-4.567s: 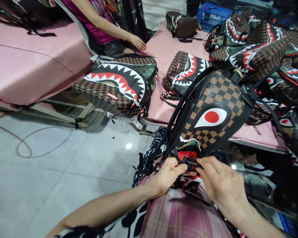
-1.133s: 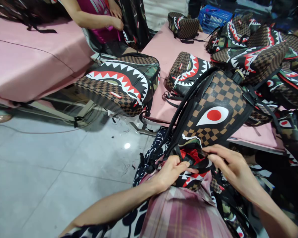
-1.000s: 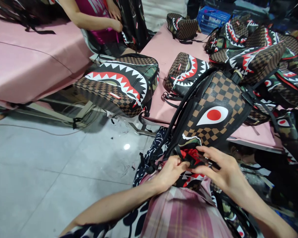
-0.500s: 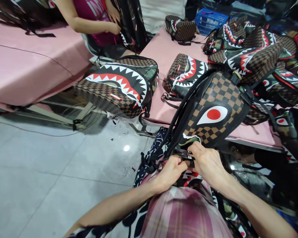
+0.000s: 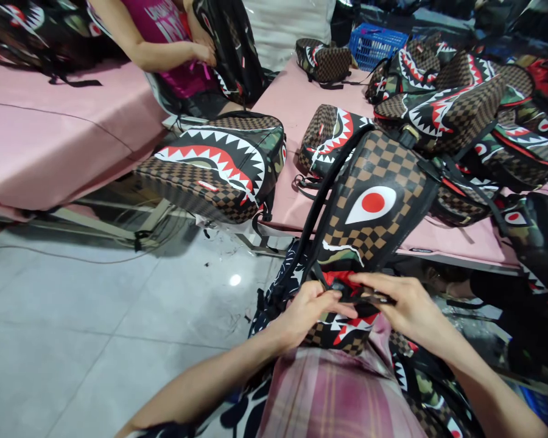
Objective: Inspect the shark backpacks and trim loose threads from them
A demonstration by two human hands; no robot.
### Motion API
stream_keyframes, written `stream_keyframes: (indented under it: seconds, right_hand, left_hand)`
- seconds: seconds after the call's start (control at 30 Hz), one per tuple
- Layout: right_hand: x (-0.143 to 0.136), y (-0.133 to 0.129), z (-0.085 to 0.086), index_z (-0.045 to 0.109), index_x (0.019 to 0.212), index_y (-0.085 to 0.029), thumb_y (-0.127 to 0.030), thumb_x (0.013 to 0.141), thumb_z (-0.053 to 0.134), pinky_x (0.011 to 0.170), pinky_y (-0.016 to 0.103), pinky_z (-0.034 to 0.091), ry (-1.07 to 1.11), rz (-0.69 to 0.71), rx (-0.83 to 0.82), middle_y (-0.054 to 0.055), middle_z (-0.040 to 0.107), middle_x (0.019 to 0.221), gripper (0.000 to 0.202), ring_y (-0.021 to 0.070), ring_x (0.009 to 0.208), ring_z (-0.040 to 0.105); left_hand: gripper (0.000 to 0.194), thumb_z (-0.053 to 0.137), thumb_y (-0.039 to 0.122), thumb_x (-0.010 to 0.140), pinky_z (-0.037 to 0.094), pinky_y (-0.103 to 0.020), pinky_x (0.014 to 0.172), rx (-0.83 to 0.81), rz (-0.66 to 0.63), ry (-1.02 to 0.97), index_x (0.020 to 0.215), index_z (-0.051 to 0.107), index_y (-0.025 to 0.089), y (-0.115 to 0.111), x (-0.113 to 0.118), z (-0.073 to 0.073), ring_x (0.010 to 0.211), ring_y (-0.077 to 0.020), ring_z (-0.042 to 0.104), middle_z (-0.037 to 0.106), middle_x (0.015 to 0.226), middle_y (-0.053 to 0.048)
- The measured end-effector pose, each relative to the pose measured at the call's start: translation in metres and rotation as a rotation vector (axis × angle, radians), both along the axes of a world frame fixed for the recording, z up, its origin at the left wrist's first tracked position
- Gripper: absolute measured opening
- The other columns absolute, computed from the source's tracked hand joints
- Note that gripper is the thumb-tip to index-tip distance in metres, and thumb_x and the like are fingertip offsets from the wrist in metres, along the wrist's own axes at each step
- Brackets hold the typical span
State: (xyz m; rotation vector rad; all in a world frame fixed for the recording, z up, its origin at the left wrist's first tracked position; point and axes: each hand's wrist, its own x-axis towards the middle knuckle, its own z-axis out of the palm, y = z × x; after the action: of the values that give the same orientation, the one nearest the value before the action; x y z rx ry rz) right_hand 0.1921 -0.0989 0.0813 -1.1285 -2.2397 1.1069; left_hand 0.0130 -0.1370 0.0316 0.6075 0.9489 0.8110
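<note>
A brown checkered backpack with a red-and-white eye leans upright on my lap against the pink table's edge. Red lining shows at an opening near its lower end. My left hand pinches the black edge of that opening from the left. On the right side, my right hand has its fingers closed around a small dark tool or strap, too blurred to name, with its index finger stretched toward the lining. White and red shark teeth show just below both hands.
On the pink table lie several similar backpacks, one at its left corner. A blue crate stands at the back. A person in a magenta shirt handles another backpack. Grey floor tiles are at the left.
The backpack has tipped slightly left and its red lining now shows. My hands have moved apart, my right hand going right. The view has shifted a little.
</note>
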Motion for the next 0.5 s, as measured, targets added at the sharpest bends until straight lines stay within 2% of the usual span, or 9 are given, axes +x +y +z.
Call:
stream_keyframes:
  seconds: [0.07,0.13,0.17,0.23,0.3,0.37,0.4,0.43,0.5]
  right_hand:
    - [0.000,0.003,-0.003,0.069,0.101,-0.023,-0.024,0.083,0.054,0.080,0.030,0.051,0.133,-0.022,-0.086,0.005,0.071,0.097,0.024,0.0194,0.088,0.066]
    - [0.007,0.011,-0.011,0.070,0.096,-0.020,-0.029,0.083,0.056,0.064,0.027,0.051,0.320,-0.211,-0.170,0.005,0.072,0.083,0.021,0.0163,0.068,0.065]
    - [0.013,0.017,-0.018,0.069,0.096,-0.019,-0.032,0.083,0.057,0.055,0.025,0.048,0.413,-0.335,-0.200,0.005,0.072,0.078,0.023,0.0131,0.056,0.060]
    - [0.028,0.037,-0.044,0.067,0.097,-0.016,-0.038,0.082,0.057,0.043,0.022,0.038,0.568,-0.558,-0.220,0.005,0.070,0.073,0.028,0.0072,0.041,0.044]
    - [0.041,0.060,-0.082,0.067,0.095,-0.014,-0.044,0.077,0.060,0.043,0.022,0.034,0.647,-0.740,-0.199,0.004,0.068,0.069,0.035,0.0060,0.040,0.037]
    - [0.048,0.082,-0.126,0.068,0.089,-0.014,-0.050,0.068,0.064,0.055,0.025,0.042,0.624,-0.942,-0.213,0.004,0.067,0.071,0.042,0.0108,0.054,0.050]
    - [0.048,0.090,-0.147,0.068,0.088,-0.015,-0.053,0.062,0.065,0.062,0.026,0.044,0.605,-1.010,-0.292,0.004,0.069,0.077,0.045,0.0142,0.065,0.057]
    - [0.047,0.096,-0.167,0.067,0.086,-0.015,-0.055,0.060,0.064,0.066,0.028,0.046,0.595,-1.025,-0.331,0.005,0.069,0.079,0.047,0.0174,0.072,0.059]
    - [0.041,0.100,-0.197,0.066,0.076,-0.016,-0.056,0.056,0.063,0.065,0.032,0.047,0.575,-0.997,-0.406,0.006,0.068,0.070,0.045,0.0222,0.073,0.061]
  left_hand:
    - [0.034,0.056,0.043,0.076,0.048,-0.027,0.063,-0.027,-0.021,0.076,0.070,0.062,0.010,0.008,-0.015,0.003,0.059,-0.0187,0.065,0.068,0.061,-0.011]
    - [0.047,0.051,0.052,0.077,0.048,-0.027,0.058,-0.004,0.017,0.261,0.059,0.061,0.010,0.021,-0.042,0.001,0.051,-0.0176,0.061,0.066,0.056,-0.011]
    - [0.050,0.049,0.055,0.077,0.048,-0.028,0.059,0.048,0.086,0.402,0.057,0.061,0.010,0.029,-0.057,-0.003,0.052,-0.0178,0.061,0.065,0.056,-0.011]
    - [0.045,0.051,0.055,0.076,0.050,-0.030,0.069,0.191,0.383,0.766,0.064,0.063,0.013,0.049,-0.090,-0.019,0.067,-0.0199,0.063,0.068,0.065,-0.009]
    - [0.038,0.056,0.051,0.074,0.045,-0.033,0.088,0.326,0.594,1.001,0.089,0.064,0.017,0.067,-0.116,-0.044,0.097,-0.0222,0.060,0.069,0.093,-0.008]
    - [0.045,0.051,0.051,0.077,0.042,-0.035,0.095,0.326,0.525,0.931,0.106,0.060,0.019,0.079,-0.129,-0.074,0.110,-0.0223,0.054,0.063,0.113,-0.009]
    - [0.049,0.050,0.054,0.077,0.042,-0.035,0.095,0.305,0.465,0.847,0.109,0.059,0.018,0.083,-0.131,-0.088,0.111,-0.0234,0.054,0.062,0.117,-0.010]
    - [0.054,0.050,0.057,0.077,0.043,-0.036,0.094,0.272,0.403,0.757,0.110,0.059,0.016,0.085,-0.131,-0.100,0.111,-0.0248,0.054,0.061,0.118,-0.012]
    - [0.061,0.049,0.062,0.075,0.045,-0.036,0.090,0.168,0.333,0.646,0.112,0.059,0.014,0.087,-0.129,-0.116,0.109,-0.0271,0.056,0.061,0.118,-0.014]
